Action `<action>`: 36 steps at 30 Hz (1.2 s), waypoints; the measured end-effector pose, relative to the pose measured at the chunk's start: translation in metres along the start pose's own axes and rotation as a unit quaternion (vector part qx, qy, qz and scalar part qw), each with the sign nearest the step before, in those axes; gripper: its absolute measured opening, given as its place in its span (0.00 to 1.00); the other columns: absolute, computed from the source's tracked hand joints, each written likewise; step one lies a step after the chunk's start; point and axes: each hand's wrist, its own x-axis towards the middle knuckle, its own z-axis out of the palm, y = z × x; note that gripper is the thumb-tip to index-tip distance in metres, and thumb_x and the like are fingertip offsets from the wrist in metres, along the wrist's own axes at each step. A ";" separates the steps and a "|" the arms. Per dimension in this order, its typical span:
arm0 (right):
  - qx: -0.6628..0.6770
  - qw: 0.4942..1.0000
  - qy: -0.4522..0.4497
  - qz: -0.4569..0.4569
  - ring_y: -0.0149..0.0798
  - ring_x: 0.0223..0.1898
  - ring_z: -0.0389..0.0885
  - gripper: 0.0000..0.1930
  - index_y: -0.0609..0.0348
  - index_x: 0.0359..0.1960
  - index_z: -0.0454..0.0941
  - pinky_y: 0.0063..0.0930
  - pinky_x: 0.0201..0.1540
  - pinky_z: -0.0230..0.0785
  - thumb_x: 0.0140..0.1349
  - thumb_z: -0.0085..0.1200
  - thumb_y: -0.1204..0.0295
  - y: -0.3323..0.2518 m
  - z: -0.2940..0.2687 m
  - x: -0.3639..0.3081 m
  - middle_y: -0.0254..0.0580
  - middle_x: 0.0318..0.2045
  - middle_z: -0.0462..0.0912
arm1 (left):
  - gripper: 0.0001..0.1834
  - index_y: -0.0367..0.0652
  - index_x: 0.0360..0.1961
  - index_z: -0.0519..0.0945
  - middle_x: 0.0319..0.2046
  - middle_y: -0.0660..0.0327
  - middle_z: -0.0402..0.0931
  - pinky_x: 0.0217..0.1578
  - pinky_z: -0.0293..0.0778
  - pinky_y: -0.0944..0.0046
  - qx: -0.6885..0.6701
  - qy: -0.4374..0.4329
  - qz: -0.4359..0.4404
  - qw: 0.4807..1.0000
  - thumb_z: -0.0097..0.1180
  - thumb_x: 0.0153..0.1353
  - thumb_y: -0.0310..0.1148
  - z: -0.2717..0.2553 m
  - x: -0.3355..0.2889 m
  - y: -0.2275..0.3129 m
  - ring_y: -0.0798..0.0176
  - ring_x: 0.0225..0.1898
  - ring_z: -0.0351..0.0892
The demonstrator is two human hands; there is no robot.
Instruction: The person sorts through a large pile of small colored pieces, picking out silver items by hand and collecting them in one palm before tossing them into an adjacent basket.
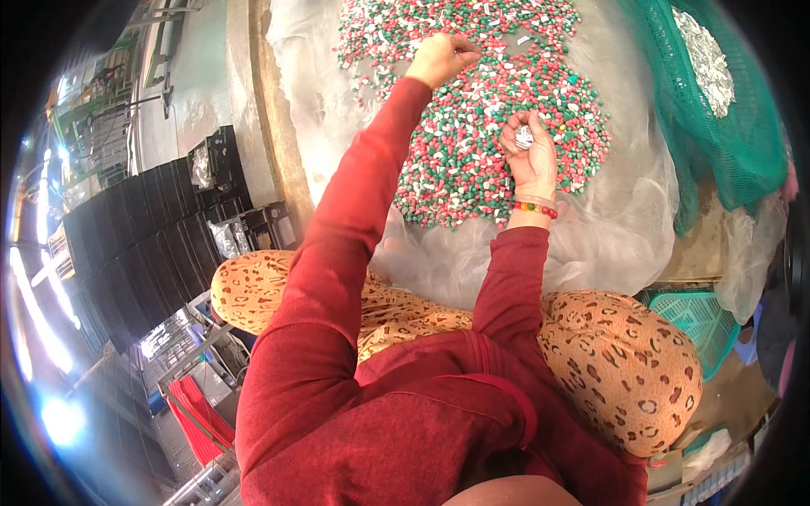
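Observation:
A wide spread of small red, green and white pellet-like pieces lies on a translucent plastic sheet. Over its far left part, my left hand reaches in with the fingertips pinched together; what they hold, if anything, is too small to make out. My right hand is turned palm up above the right side of the pieces. Its fingers curl around a little heap of silvery white bits. A beaded red bracelet circles the right wrist.
On the right a green mesh net holds a mass of silvery white bits. A green plastic basket sits beside my right knee. Black stacked crates and a red slatted object stand to the left.

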 end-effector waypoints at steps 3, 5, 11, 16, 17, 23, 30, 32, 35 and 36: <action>0.009 0.999 -0.041 -0.008 0.26 0.14 0.58 0.13 0.62 0.31 0.68 0.16 0.13 0.49 0.64 0.40 0.64 -0.007 -0.021 -0.005 0.33 0.16 0.63 | 0.16 0.53 0.37 0.80 0.32 0.60 0.79 0.39 0.73 0.62 -0.001 -0.029 0.011 1.000 0.58 0.43 0.31 0.048 0.034 -0.047 0.61 0.34 0.78; -0.005 1.000 -0.018 -0.008 0.25 0.13 0.56 0.13 0.62 0.32 0.68 0.15 0.12 0.46 0.65 0.39 0.64 -0.001 -0.009 -0.007 0.31 0.15 0.61 | 0.27 0.59 0.43 0.78 0.35 0.62 0.77 0.42 0.72 0.63 0.097 0.009 -0.012 0.995 0.65 0.36 0.30 0.068 0.049 -0.070 0.62 0.38 0.76; -0.040 0.997 0.055 -0.039 0.24 0.12 0.55 0.13 0.62 0.35 0.67 0.15 0.11 0.45 0.65 0.38 0.64 0.001 -0.003 0.001 0.30 0.15 0.60 | 0.13 0.52 0.32 0.81 0.30 0.57 0.74 0.40 0.71 0.60 0.069 0.047 0.083 0.993 0.64 0.41 0.35 0.108 0.034 -0.066 0.57 0.37 0.74; -0.007 0.998 0.044 -0.046 0.25 0.11 0.56 0.13 0.62 0.34 0.67 0.16 0.10 0.46 0.65 0.37 0.63 -0.003 -0.008 0.005 0.30 0.14 0.60 | 0.11 0.37 0.39 0.76 0.28 0.59 0.77 0.30 0.73 0.72 -0.300 0.004 -0.075 0.951 0.56 0.53 0.29 0.064 -0.027 -0.021 0.70 0.26 0.77; -0.004 0.999 0.034 -0.041 0.25 0.11 0.56 0.14 0.62 0.34 0.67 0.16 0.10 0.46 0.65 0.37 0.63 -0.001 -0.005 0.005 0.30 0.14 0.60 | 0.12 0.36 0.40 0.74 0.29 0.59 0.76 0.31 0.74 0.71 -0.388 -0.002 -0.083 0.918 0.54 0.55 0.29 0.056 -0.037 -0.025 0.69 0.27 0.77; 0.009 0.999 0.016 -0.038 0.27 0.13 0.59 0.16 0.59 0.29 0.66 0.17 0.11 0.49 0.64 0.38 0.58 0.001 -0.002 0.001 0.32 0.15 0.61 | 0.18 0.40 0.46 0.73 0.38 0.59 0.76 0.42 0.72 0.64 -0.295 -0.263 0.005 0.919 0.54 0.55 0.34 0.017 -0.056 -0.023 0.62 0.39 0.76; 0.123 0.985 0.029 -0.115 0.30 0.13 0.58 0.23 0.52 0.17 0.57 0.19 0.12 0.48 0.63 0.32 0.49 0.007 0.005 -0.001 0.34 0.15 0.61 | 0.11 0.48 0.28 0.81 0.20 0.59 0.76 0.30 0.70 0.59 0.103 -0.022 -0.087 0.991 0.58 0.48 0.42 0.070 0.032 -0.058 0.59 0.25 0.75; 0.156 0.977 0.054 -0.138 0.31 0.13 0.56 0.24 0.51 0.16 0.57 0.22 0.13 0.46 0.64 0.31 0.49 -0.017 -0.028 -0.002 0.34 0.14 0.60 | 0.10 0.38 0.29 0.78 0.28 0.46 0.76 0.34 0.73 0.51 0.141 -0.003 -0.126 0.982 0.51 0.48 0.33 0.109 0.047 -0.022 0.46 0.33 0.77; 0.209 0.954 0.140 -0.161 0.32 0.14 0.56 0.20 0.50 0.15 0.56 0.22 0.13 0.45 0.63 0.34 0.56 -0.015 -0.021 -0.003 0.33 0.14 0.60 | 0.12 0.38 0.28 0.80 0.30 0.45 0.76 0.35 0.73 0.51 0.189 0.047 -0.076 0.978 0.51 0.48 0.35 0.107 0.064 -0.056 0.45 0.34 0.77; 0.207 0.953 0.143 -0.167 0.32 0.14 0.56 0.20 0.50 0.15 0.56 0.22 0.13 0.45 0.63 0.34 0.56 -0.020 -0.029 -0.003 0.33 0.14 0.60 | 0.12 0.38 0.28 0.80 0.30 0.45 0.76 0.35 0.73 0.51 0.185 0.043 -0.073 0.979 0.51 0.48 0.35 0.113 0.065 -0.054 0.45 0.34 0.77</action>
